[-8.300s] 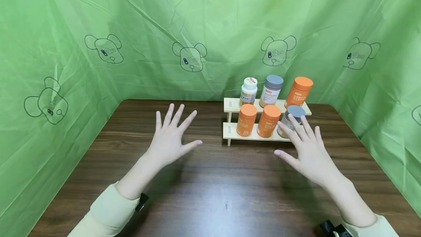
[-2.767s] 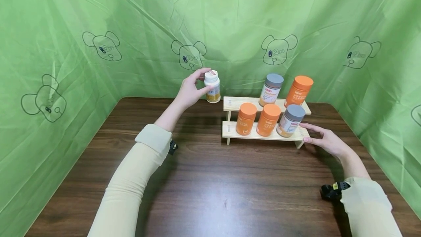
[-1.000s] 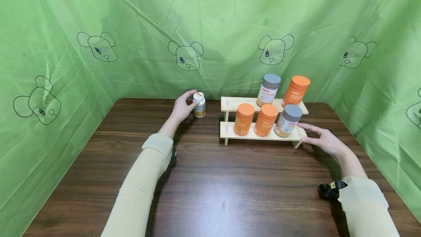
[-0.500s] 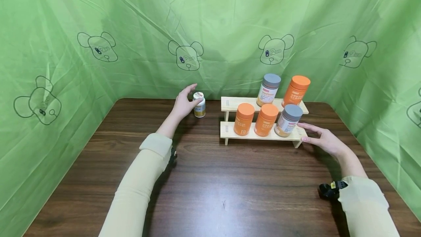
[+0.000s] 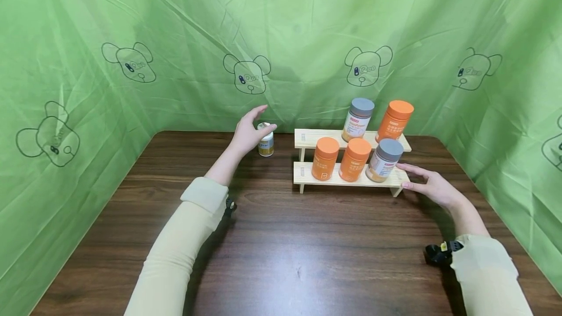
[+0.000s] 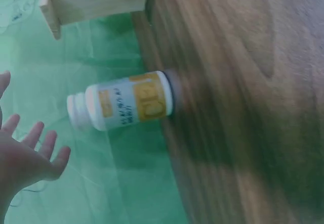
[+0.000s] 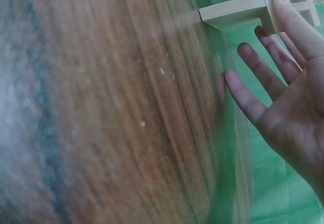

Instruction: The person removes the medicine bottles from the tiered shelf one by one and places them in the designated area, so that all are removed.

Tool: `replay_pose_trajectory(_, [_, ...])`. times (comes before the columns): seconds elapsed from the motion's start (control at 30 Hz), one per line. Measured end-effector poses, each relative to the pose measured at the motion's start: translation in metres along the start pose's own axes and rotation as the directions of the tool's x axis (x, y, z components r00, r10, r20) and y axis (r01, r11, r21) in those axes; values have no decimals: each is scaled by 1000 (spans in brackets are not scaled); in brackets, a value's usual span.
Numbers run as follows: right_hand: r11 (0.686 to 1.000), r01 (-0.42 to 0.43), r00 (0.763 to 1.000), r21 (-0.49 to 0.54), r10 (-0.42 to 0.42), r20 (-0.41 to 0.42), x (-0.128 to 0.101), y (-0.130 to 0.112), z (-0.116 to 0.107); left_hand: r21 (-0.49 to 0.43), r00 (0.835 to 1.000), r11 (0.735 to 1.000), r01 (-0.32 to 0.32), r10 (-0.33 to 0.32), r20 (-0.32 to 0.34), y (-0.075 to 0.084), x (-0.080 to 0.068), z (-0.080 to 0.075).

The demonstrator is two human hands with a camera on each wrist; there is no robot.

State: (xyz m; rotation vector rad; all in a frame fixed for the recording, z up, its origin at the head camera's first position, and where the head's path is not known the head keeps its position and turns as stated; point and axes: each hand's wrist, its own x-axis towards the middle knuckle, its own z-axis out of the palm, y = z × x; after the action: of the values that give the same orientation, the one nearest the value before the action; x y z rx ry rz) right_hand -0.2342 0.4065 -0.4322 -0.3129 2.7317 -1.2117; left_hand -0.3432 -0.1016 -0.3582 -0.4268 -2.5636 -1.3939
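A small white-capped bottle with a yellow label stands on the dark wooden table, left of a two-step wooden rack. My left hand hovers just beside and above the bottle, fingers spread, holding nothing. My right hand lies with straight fingers against the rack's right end. The rack's upper step carries a grey-capped bottle and an orange bottle. The lower step has two orange bottles and a grey-capped bottle.
Green cloth with bear drawings walls in the table at the back and both sides. The rack's upper step is bare at its left end. Bare tabletop stretches across the near half.
My left hand took the white-capped bottle off the rack's upper step, set it on the table left of the rack, then let go and lifted away. The right hand stayed at the rack.
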Motion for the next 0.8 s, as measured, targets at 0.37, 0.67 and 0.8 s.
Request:
replay_pose_trajectory(0.37, [1000, 1, 1000, -11, -1, -5, 0, -2, 0, -18, 999, 1000, 20, -20, 34, 38, -1, -2])
replay_pose_trajectory(0.67, [1000, -2, 1000, -8, 2, 9, -1, -4, 1, -81, 996, 997, 11, -3, 90, 69, -2, 2])
replay_pose_trajectory(0.8, [1000, -4, 1000, -6, 4, 11, -2, -2, 0, -84, 995, 996, -5, 13, 95, 82, -1, 7])
